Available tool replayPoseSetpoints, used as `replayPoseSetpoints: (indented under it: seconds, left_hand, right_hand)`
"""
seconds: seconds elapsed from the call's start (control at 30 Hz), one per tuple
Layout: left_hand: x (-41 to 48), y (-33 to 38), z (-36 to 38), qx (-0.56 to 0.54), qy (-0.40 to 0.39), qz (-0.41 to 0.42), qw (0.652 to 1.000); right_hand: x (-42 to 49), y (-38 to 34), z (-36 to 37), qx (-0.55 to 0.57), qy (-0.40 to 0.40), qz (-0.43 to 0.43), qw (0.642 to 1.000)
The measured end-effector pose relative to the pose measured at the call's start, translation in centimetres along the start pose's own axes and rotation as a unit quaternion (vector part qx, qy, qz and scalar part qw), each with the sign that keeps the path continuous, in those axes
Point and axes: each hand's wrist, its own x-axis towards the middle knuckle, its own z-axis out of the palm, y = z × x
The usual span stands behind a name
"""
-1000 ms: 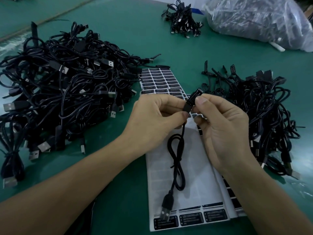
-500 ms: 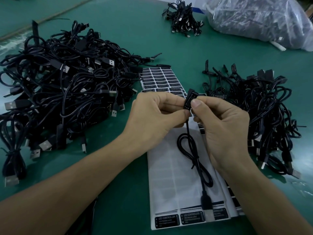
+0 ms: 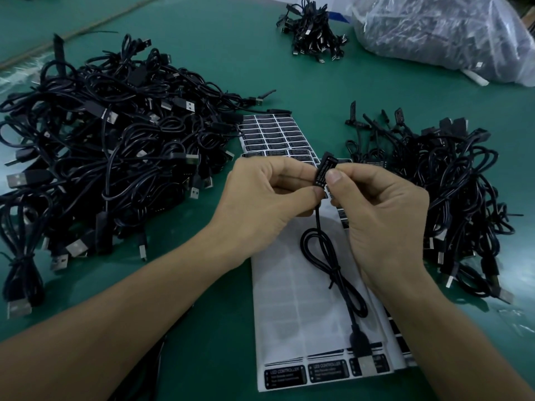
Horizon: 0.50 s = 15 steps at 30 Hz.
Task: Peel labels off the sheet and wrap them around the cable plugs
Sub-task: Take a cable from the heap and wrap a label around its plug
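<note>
Both hands hold one black cable plug [image 3: 324,170] above the label sheets. My left hand [image 3: 269,198] pinches its lower end between thumb and fingers. My right hand [image 3: 376,209] pinches it from the right, thumb pressed on a black label with white print wrapped on the plug. The plug's cable [image 3: 335,273] hangs down in a tied loop, and its USB end [image 3: 365,360] lies on the near label sheet [image 3: 289,308], which is mostly peeled white backing with a row of black labels [image 3: 285,377] at its bottom edge.
A big heap of black cables [image 3: 110,157] lies at the left, and a smaller heap of cables [image 3: 445,204] at the right. A full label sheet [image 3: 272,134] lies behind the hands. At the back are a small cable bundle [image 3: 312,27] and a plastic bag [image 3: 445,36] on the green table [image 3: 208,328].
The plug has turned more upright between my fingers. The hanging cable swung right, and its USB end slid from the sheet's lower left to its lower right.
</note>
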Motion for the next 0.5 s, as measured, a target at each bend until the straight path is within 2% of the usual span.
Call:
replayPoseSetpoints:
  seconds: [0.5]
  left_hand:
    - [-0.03, -0.04, 0.21, -0.018, -0.003, -0.010, 1.000]
  right_hand:
    - [-0.30, -0.59, 0.09, -0.021, 0.006, -0.009, 1.000]
